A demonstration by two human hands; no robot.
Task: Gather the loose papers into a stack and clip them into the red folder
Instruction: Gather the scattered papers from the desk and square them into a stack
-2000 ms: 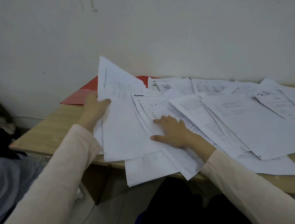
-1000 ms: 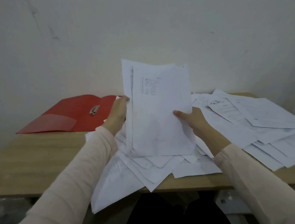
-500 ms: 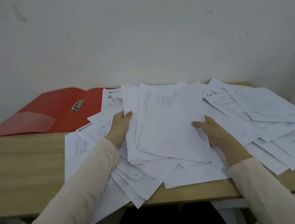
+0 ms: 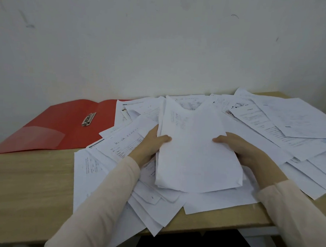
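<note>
Here a light wooden desk (image 4: 30,184) stands against a scuffed white wall (image 4: 143,47), strewn with loose papers (image 4: 281,124). The left hand (image 4: 150,143) and right hand (image 4: 250,153) grasp a gathered stack (image 4: 194,154) by its side edges, long axis running near to far. The red folder (image 4: 65,122) lies open, far left.

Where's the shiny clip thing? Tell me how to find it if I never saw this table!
Look at the wooden table by the white wall, then go to its far left corner, where a red folder lies open and flat. The clip sits on the folder's middle fold. It is the only silver metal piece there; the rest is red plastic or white papers.
</note>
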